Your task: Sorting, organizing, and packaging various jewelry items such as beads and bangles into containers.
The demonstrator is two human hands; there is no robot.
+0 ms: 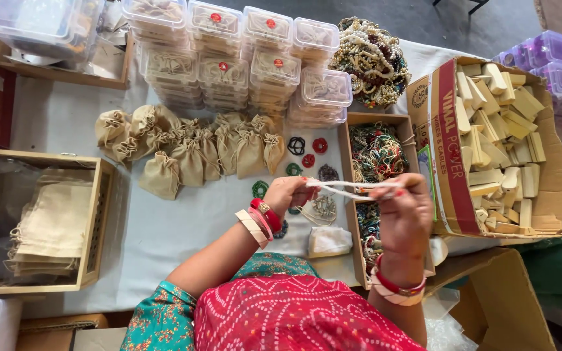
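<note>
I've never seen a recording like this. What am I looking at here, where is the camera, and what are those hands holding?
There is no machine here: a person works with two bare hands, and one camera worn on the head looks straight down. The left hand and right hand stretch a pale beaded strand between them. Below lies a table with a white cloth. On it are small tan drawstring pouches, stacked clear plastic boxes, a heap of beaded jewellery, a narrow tray of colourful bangles and a cardboard carton of pale wooden blocks. A wooden crate at the left holds flat cloth bags.
</note>
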